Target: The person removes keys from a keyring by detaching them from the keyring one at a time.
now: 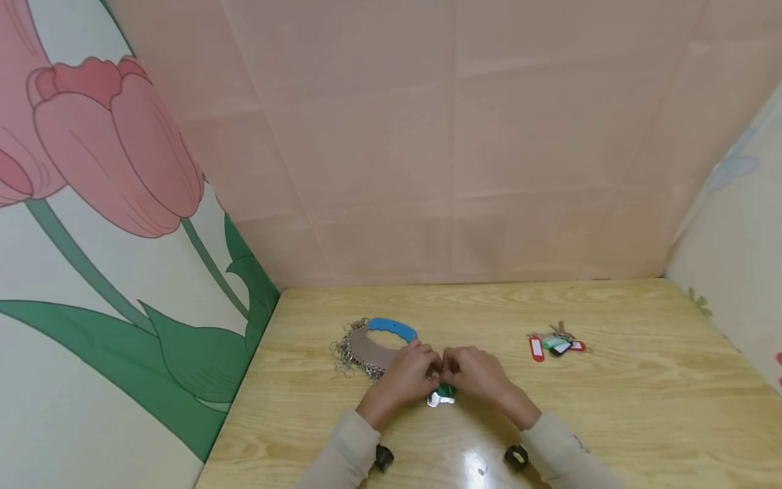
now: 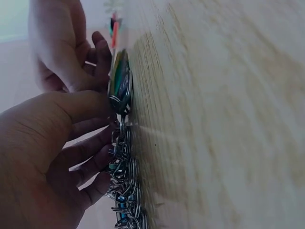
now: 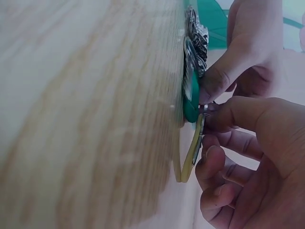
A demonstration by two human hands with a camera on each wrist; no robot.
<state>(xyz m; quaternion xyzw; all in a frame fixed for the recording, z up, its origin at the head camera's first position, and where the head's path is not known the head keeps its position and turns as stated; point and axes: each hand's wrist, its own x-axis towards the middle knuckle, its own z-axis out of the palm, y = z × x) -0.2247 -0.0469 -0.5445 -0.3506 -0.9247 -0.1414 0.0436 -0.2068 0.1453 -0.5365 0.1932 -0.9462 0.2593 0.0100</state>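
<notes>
Close together over the table, my left hand (image 1: 409,372) and right hand (image 1: 479,373) work at one small spot. Thumb and fingers of the left pinch a metal ring beside a green key tag (image 3: 191,98). A silver key (image 1: 436,399) lies just below them. Between the right thumb and fingertips is a small metal ring (image 3: 206,109), from which a yellow key tag (image 3: 193,150) hangs; in the head view that tag is hidden. Left of the hands lies a grey-brown crescent-shaped key holder with a blue handle (image 1: 393,327), its curved edge lined with linked metal rings (image 2: 125,176).
To the right on the wooden table (image 1: 641,407) sits a loose group of keys (image 1: 561,331) with a red tag (image 1: 536,348), a green tag (image 1: 552,342) and a black tag (image 1: 560,349). A pink-beige covered wall (image 1: 452,170) rises behind the table.
</notes>
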